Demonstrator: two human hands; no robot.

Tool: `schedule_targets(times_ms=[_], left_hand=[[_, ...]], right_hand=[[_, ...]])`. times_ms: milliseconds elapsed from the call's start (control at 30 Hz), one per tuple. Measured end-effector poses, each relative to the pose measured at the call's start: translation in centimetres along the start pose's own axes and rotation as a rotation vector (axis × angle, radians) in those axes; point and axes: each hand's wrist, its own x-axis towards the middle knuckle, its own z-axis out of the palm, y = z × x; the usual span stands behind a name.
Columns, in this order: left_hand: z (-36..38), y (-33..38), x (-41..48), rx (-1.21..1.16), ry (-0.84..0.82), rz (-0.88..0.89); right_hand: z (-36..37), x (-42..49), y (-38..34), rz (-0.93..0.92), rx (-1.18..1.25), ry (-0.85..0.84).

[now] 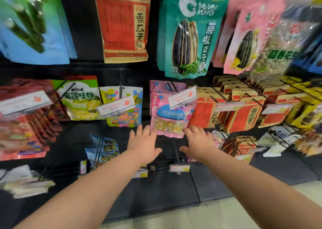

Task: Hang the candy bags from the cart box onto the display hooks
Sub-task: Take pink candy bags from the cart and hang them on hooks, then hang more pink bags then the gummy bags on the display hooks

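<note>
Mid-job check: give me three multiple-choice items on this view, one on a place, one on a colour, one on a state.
1. The pink candy bag hangs: A) just left of the red seed bags; B) in the top row; C) on the floor.
2. The large seed bag above it is: A) yellow; B) teal; C) black.
3. The left hand and right hand are: A) fists; B) gripping boxes; C) open, fingers spread.

Answers: 1 A, the red packs hang at its right side; 2 B, a teal front shows over it; 3 C, straight fingers reach its lower corners and hold nothing.
</note>
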Motion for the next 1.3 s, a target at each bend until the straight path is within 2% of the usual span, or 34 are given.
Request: schedule_targets(times_ms=[300, 500, 800, 933, 1300], left_hand=[[-0.4, -1.7, -7.1, 0.024, -0.021, -0.076], [-0.2, -2.5, -11.7, -0.015, 0.006, -0.239], [2.2, -1.7, -22.5, -0.066, 0.036, -0.518], [3.6, -2.4, -27.8, -0.069, 0.017, -0.65], [5.3, -9.0, -42.0, -0.146, 0.081, -0.971]], right_hand=[[-1.0, -4.4, -4.0, -0.133, 0.007, 0.011], [-1.2, -6.4, -6.3, -0.276, 0.005, 0.029], [-0.1, -11.1, -8.9, -0.535, 0.034, -0.068], [0.1, -13.7, -12.2, -0.65, 0.028, -0.104], [-0.4, -21.1, -25.1, -0.921, -0.041, -0.071]])
